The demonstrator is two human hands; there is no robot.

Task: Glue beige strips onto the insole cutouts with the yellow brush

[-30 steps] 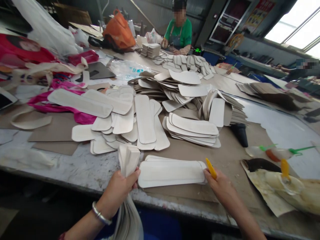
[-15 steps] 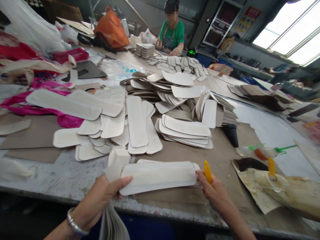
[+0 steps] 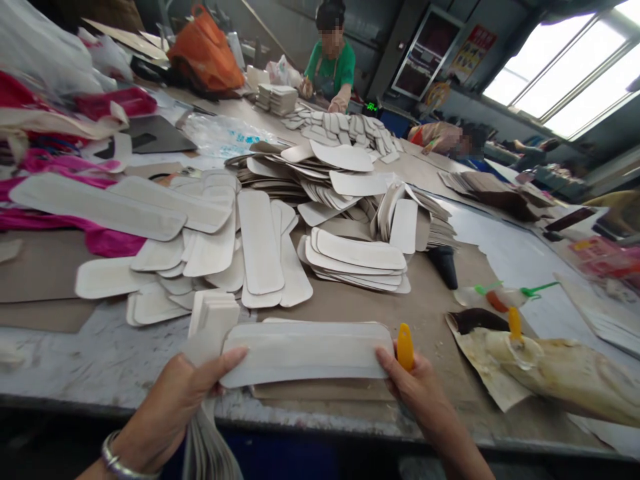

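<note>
A long white panel with rounded corners [image 3: 307,353] stretches between my two hands just above the table's front edge. My left hand [image 3: 170,400] is closed on its left end, thumb on top. A bundle of thin white strips [image 3: 207,440] hangs below that hand, and more pale strips [image 3: 215,310] stick up above it. My right hand [image 3: 417,387] pinches the panel's right end, thumb on its face. From the same hand rises a yellow handle [image 3: 405,347]; the rest of that tool is hidden. Another panel edge shows just behind the held one.
Piles of similar white panels [image 3: 260,243] cover the middle of the table. At right lie a glue-stained wrapped bundle [image 3: 565,373] and small bottles with green tips [image 3: 500,298]. Pink cloth [image 3: 115,240] lies at left. A person in green [image 3: 345,67] works across the table.
My right thumb has come onto the panel's face at its right end. The panel appears flatter and slightly further left in view. The camera has turned a little right.
</note>
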